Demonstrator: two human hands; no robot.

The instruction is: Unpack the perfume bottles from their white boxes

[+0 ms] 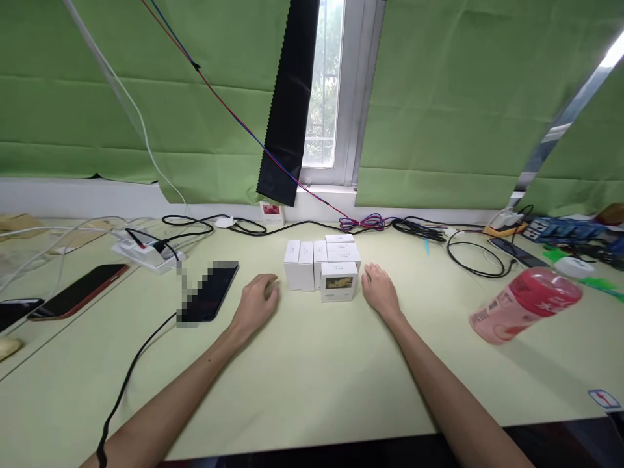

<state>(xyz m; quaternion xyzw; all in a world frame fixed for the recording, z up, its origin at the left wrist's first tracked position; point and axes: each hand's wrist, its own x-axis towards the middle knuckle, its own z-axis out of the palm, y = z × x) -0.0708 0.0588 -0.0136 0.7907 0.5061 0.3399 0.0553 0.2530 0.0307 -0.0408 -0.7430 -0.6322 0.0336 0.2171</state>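
Observation:
Several small white boxes stand grouped on the pale table (312,364). The front box (336,294) shows a dark picture with gold on its face. Behind and beside it are plain white boxes (299,270), standing upright close together. My left hand (256,302) rests on the table just left of the group, its fingers loosely bent and the thumb apart, holding nothing. To the right of the group lies my right hand (379,290), fingers stretched forward on the table. Its fingertips are very near the boxes; whether they touch cannot be made out.
A phone (214,292) with a black cable lies left of my left hand, near a white power strip (146,250). On the right stands a pink bottle (526,305). Black cables (419,229) run along the back, where another small box (272,213) sits by the wall.

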